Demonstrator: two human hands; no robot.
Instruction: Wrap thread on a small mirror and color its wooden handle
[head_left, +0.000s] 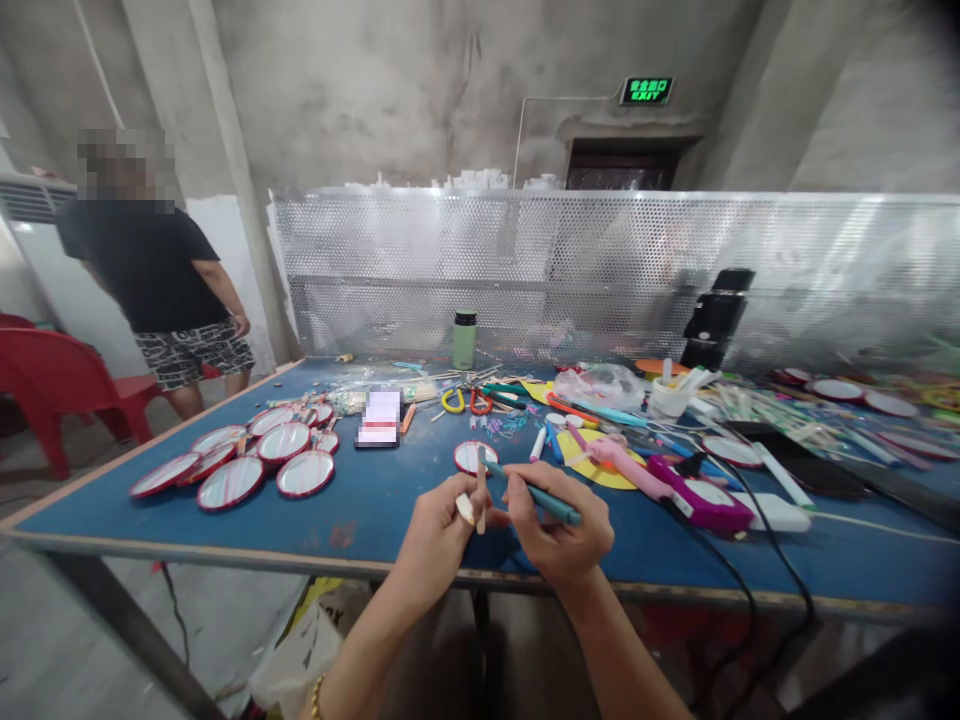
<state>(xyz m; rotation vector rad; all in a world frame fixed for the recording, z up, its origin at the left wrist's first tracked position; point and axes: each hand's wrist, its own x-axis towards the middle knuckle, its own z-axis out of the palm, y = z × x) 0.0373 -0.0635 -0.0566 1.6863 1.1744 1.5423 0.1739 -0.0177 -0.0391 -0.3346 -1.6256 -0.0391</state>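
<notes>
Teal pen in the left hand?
No, the right hand grips the teal pen, while the left hand holds a wooden stick.

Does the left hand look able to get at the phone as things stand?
Probably: bare tabletop lies between the left hand and the phone, though that hand would likely need to release its wooden stick first.

Slim pale flat wooden stick (pixel 481 492) is looking matt; slim teal plastic pen (pixel 553 503) is looking smooth. Round red-rimmed mirrors (pixel 231 484) are reflecting, glossy, glass-like. Flat blue tabletop (pixel 382 525) is looking smooth, marked by a brownish stain. Silver perforated metal panel (pixel 420 235) is shining. Clear crumpled plastic bag (pixel 600 385) is glinting. Grey concrete-like wall (pixel 360 90) is looking rough, matt
</notes>
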